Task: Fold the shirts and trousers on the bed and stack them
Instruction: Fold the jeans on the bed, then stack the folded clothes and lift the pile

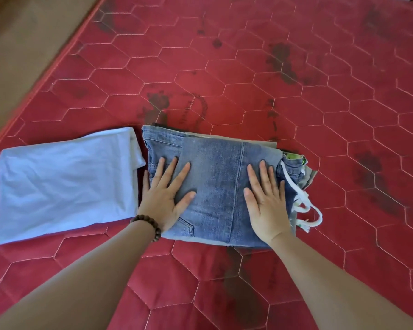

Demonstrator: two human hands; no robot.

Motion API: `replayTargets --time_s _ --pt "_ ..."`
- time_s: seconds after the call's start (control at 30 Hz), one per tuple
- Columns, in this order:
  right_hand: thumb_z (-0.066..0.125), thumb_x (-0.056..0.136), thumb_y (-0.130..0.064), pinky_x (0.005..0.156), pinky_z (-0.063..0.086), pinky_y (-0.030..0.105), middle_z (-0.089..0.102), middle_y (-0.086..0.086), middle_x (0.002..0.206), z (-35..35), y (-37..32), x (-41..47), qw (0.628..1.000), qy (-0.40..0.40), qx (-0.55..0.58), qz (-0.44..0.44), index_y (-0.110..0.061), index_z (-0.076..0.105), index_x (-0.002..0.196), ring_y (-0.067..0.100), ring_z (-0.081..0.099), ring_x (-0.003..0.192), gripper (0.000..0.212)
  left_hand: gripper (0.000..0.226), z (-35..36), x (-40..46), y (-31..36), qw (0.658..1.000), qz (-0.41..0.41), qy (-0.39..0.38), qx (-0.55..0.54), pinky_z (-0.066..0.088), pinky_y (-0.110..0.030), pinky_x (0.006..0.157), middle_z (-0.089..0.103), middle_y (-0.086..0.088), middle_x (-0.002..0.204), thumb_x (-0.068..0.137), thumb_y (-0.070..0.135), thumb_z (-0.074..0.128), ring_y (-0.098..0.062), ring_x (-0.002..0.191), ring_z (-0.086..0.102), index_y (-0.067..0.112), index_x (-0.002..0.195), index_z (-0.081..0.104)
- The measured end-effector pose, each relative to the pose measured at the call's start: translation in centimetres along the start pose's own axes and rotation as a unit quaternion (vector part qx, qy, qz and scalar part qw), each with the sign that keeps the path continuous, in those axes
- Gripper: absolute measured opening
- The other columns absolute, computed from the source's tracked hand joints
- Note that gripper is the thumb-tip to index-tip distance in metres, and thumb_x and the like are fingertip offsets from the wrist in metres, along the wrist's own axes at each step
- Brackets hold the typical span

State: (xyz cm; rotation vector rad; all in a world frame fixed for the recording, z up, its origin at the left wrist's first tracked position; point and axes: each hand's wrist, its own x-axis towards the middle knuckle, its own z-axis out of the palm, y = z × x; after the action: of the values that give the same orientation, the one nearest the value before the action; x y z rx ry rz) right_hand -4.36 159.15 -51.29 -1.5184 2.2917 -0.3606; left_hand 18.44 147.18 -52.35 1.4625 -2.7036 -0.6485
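both hands, left hand (163, 195) and right hand (266, 198), press flat with fingers spread on the folded jeans (215, 177) atop a pile on the bed (272, 67); lifting off could let the fold spring open or the pile slide.

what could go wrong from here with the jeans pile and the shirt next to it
1. The white drawstring hangs loose off the pile's right side and may snag when the pile is lifted.
2. The folded jeans cover a grey garment with uneven edges, so the pile might slide apart.
3. The light blue shirt lies separate, not yet stacked.
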Motion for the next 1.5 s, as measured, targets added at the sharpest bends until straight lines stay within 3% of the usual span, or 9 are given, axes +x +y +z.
replayTargets --time_s 0.33,0.53,0.63,0.8,0.93,1.07,1.27,1.4,1.5 --pt "0.026 0.097 -0.037 0.118 0.011 0.054 0.027 0.017 0.156 -1.9 -6.1 -2.3 0.989 0.129 -0.064 0.023 -0.01 0.038 0.145 0.029 0.017 0.147 0.057 0.07 -3.9 -4.4 -1.0 0.996 -0.044 0.046 0.061 -0.001 -0.047 0.118 0.015 -0.006 0.16 0.09 0.06 0.015 -0.022 0.149 0.003 0.028 0.152 0.016" --pt "0.034 0.1 -0.037 0.121 0.014 0.042 0.012 0.011 0.161 0.9 -19.2 -1.7 0.992 -0.021 0.033 -0.118 -0.017 0.028 0.15 0.024 0.007 0.149 0.055 0.071 -9.8 -9.9 -11.8 0.968 -0.233 0.089 0.017 0.002 -0.049 0.12 0.006 -0.017 0.16 0.095 0.05 0.038 -0.027 0.149 -0.004 0.024 0.154 0.006" --pt "0.046 0.099 -0.035 0.121 0.013 0.041 0.002 0.01 0.162 4.0 -24.0 1.2 0.987 -0.092 0.066 -0.111 -0.02 0.017 0.153 0.024 0.003 0.149 0.063 0.077 -11.5 -10.5 -17.4 0.945 -0.311 0.096 -0.028 0.005 -0.048 0.12 0.003 -0.02 0.159 0.093 0.046 0.048 -0.03 0.148 -0.003 0.024 0.154 0.006" --pt "0.057 0.094 -0.035 0.119 0.013 0.035 -0.005 0.012 0.161 7.5 -27.6 6.9 0.991 -0.092 0.09 -0.03 -0.018 0.009 0.154 0.025 0.002 0.149 0.079 0.078 -11.7 -9.1 -23.4 0.904 -0.385 0.086 -0.167 0.019 -0.049 0.116 0.008 -0.021 0.158 0.089 0.047 0.058 -0.035 0.146 0.01 0.041 0.151 0.011" --pt "0.063 0.088 -0.042 0.112 0.024 0.038 0.001 0.016 0.16 8.9 -28.3 8.8 0.983 -0.144 0.098 0.058 -0.027 0.002 0.154 0.031 0.014 0.146 0.091 0.071 -11.9 -7.7 -24.6 0.923 -0.311 0.074 -0.213 0.036 -0.046 0.103 0.043 -0.013 0.125 0.09 0.04 0.058 -0.032 0.116 0.041 0.047 0.148 0.017" --pt "0.064 0.086 -0.046 0.108 0.028 0.041 0.031 0.018 0.143 9.9 -28.5 7.8 0.989 -0.122 0.048 0.063 -0.031 0.013 0.153 0.036 0.033 0.131 0.085 0.066 -12.4 -7.8 -24.9 0.912 -0.3 0.045 -0.277 0.042 -0.032 0.083 0.045 -0.005 0.105 0.09 0.031 0.06 -0.017 0.08 0.05 0.051 0.144 0.025" --pt "0.07 0.081 -0.049 0.099 0.034 0.034 0.038 0.015 0.141 9.9 -28.8 6.5 0.96 -0.17 0.144 0.168 -0.042 0.009 0.151 0.032 0.042 0.129 0.092 0.058 -12.6 -8.8 -25.8 0.901 -0.309 0.008 -0.305 0.044 -0.022 0.066 0.064 -0.003 0.093 0.087 0.028 0.062 -0.016 0.077 0.058 0.051 0.136 0.039" --pt "0.075 0.082 -0.031 0.102 0.03 0.023 0.044 -0.004 0.145 9.3 -29.5 4.9 0.936 -0.134 0.287 0.151 -0.035 0.034 0.146 0.016 0.04 0.134 0.076 0.058 -13.8 -9.2 -24.9 0.922 -0.281 0.016 -0.267 0.039 -0.028 0.088 0.057 -0.006 0.122 0.09 0.024 0.06 -0.025 0.108 0.054 0.041 0.141 0.04" --pt "0.072 0.084 -0.03 0.111 0.032 0.033 0.05 -0.006 0.139 6.9 -30.1 3.6 0.94 -0.091 0.304 0.122 -0.033 0.047 0.14 0.016 0.043 0.131 0.061 0.054 -15.7 -9.3 -23.1 0.933 -0.262 0.05 -0.243 0.034 -0.025 0.084 0.053 -0.008 0.124 0.091 0.019 0.058 -0.025 0.107 0.052 0.04 0.139 0.044"
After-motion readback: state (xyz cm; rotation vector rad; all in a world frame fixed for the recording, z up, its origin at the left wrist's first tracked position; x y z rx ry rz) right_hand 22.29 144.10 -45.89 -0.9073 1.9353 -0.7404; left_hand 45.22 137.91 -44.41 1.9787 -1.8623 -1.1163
